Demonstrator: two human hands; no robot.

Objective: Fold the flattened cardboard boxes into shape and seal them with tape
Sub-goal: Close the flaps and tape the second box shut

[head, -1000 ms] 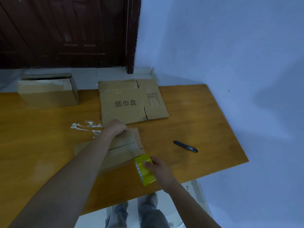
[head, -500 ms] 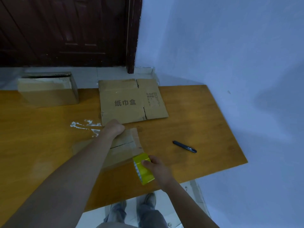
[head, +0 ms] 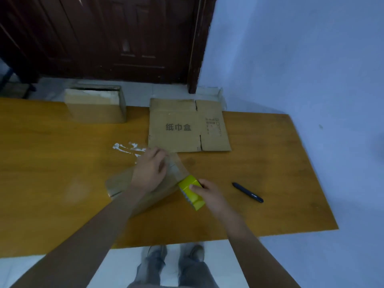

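A small folded cardboard box [head: 122, 183] lies on the wooden table [head: 52, 173] in front of me. My left hand [head: 150, 170] rests flat on its top, fingers spread toward the far edge. My right hand [head: 204, 189] grips a yellow tape roll [head: 192, 192] at the box's right end. A clear strip of tape [head: 179, 166] runs from the roll over the box top toward my left hand. A flattened cardboard box [head: 187, 126] with printed characters lies farther back.
A folded box [head: 95, 107] stands at the table's back left. A dark pen [head: 247, 192] lies to the right of my right hand. White tape scraps [head: 126, 147] stick to the table by the left hand. Door and wall stand behind; table edge near my legs.
My left hand has slid back along the box top toward me and opened flatter. The tape roll has stayed at the box's right end.
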